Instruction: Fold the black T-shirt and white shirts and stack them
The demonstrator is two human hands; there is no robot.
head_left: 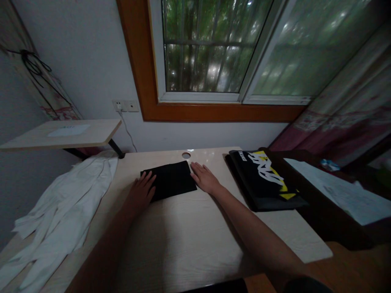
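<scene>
A flat black rectangle (pixel 172 181), which looks like folded cloth, lies on the pale wooden desk (pixel 195 232). My left hand (pixel 142 188) rests on its left end with the fingers spread. Along its right edge lies my right hand (pixel 205 177), palm down and fingers stretched out, touching the desk beside the black piece. Neither hand grips anything. Farther right is a stack of folded black garments (pixel 262 177), the top one printed with white and yellow graphics.
Crumpled white cloth (pixel 70 199) covers the desk's left side, below a raised shelf (pixel 67 133) with a paper on it. A round cable hole (pixel 186 155) sits near the back edge. To the right, a white sheet (pixel 342 189) lies on a dark surface.
</scene>
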